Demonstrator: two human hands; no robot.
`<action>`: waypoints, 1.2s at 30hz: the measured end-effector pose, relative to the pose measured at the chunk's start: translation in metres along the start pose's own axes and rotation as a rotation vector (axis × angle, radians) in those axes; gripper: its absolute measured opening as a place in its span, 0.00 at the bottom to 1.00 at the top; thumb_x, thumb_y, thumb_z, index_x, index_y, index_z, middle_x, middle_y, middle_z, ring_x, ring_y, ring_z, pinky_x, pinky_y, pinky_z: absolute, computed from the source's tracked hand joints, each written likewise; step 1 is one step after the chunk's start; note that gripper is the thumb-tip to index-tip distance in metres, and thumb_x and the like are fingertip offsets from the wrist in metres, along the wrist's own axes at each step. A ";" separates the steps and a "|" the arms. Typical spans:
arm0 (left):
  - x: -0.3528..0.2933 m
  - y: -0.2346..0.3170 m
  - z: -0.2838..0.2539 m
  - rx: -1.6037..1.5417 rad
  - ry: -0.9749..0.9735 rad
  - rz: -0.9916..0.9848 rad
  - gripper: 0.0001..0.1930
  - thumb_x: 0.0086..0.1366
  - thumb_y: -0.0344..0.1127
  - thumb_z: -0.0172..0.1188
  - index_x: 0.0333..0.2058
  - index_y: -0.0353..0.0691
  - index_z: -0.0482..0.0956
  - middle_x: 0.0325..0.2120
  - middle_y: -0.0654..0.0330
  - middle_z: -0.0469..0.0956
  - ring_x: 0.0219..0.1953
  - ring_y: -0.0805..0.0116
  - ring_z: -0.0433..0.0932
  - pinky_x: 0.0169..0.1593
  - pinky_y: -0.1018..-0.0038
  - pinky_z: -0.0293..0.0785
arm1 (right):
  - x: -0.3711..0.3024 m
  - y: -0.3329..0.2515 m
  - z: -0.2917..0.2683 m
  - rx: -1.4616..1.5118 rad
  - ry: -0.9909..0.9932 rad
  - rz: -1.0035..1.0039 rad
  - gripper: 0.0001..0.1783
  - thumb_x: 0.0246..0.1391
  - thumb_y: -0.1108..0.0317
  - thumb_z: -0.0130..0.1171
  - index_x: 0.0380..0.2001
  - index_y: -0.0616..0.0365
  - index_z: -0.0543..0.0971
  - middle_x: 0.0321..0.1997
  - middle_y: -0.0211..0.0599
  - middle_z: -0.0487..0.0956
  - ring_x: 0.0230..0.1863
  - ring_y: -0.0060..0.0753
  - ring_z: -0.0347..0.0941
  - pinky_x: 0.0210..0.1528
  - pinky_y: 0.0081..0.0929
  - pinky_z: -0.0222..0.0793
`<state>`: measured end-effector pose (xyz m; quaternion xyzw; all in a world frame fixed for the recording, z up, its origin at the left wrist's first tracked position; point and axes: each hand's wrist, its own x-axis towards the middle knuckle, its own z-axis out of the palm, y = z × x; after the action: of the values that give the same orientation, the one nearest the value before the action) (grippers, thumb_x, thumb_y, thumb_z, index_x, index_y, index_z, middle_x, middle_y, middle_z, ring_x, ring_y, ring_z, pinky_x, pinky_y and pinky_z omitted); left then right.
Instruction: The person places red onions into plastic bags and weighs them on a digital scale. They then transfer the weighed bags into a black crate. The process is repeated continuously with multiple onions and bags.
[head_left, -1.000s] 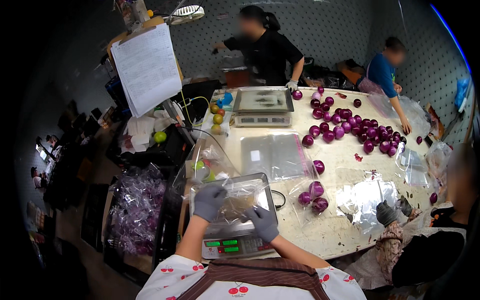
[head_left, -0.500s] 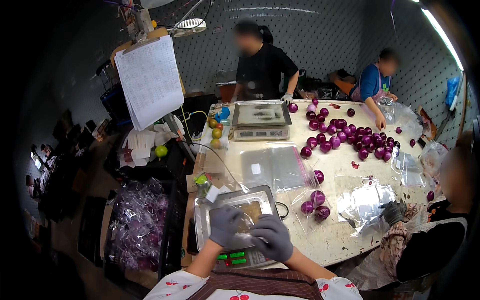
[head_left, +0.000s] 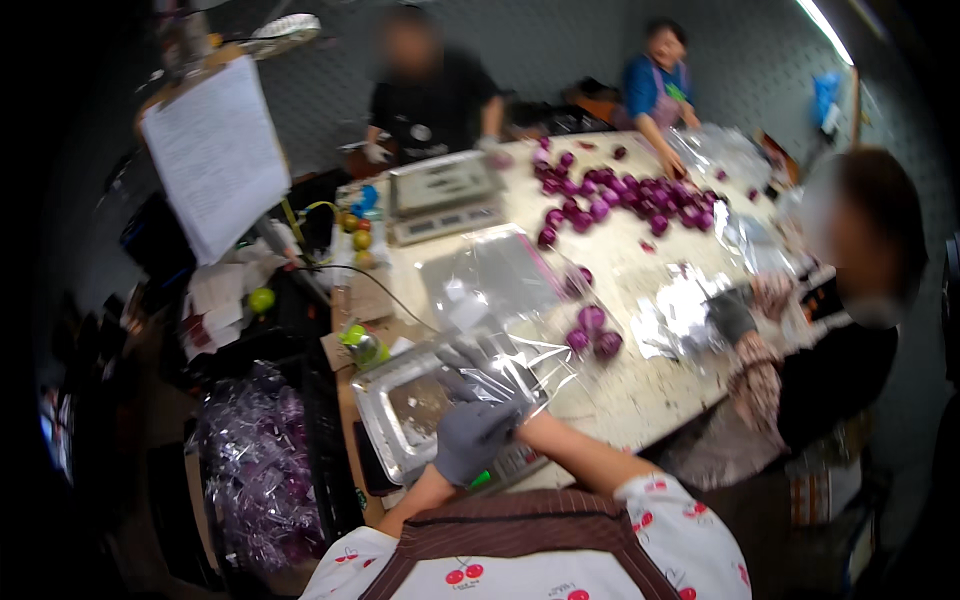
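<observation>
Both my hands wear grey gloves and meet over the metal tray of the near scale. My left hand is closed at the tray's right side, beside my right wrist. My right hand reaches forward past it, smeared by motion, with shiny clear plastic across and beside its fingers. The plastic stretches towards a clear bag with several peeled red onions, just beyond my hands. What my left fingers grip is hidden.
A black crate holds bagged onions. Flat clear bags lie before a second scale. Loose red onions cover the far table. A co-worker's gloved hand handles plastic at the right; two people stand beyond.
The view has swung to the right. My hands have come together, the right now reaching past the left, and shiny plastic shows at them. The near co-worker's hands have drawn together.
</observation>
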<state>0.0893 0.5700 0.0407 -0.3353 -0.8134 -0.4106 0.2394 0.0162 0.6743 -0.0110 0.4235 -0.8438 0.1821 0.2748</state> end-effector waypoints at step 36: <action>0.021 0.009 0.065 0.301 0.019 -0.496 0.16 0.47 0.22 0.60 0.38 0.43 0.79 0.16 0.57 0.71 0.17 0.62 0.70 0.22 0.69 0.64 | -0.013 0.036 0.042 0.962 0.097 0.235 0.34 0.49 0.59 0.58 0.57 0.61 0.61 0.55 0.52 0.66 0.55 0.53 0.62 0.57 0.43 0.55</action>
<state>0.0747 0.6352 0.0241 -0.0829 -0.9202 -0.3344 0.1861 -0.0198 0.6804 -0.0546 0.3954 -0.6925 0.5999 0.0646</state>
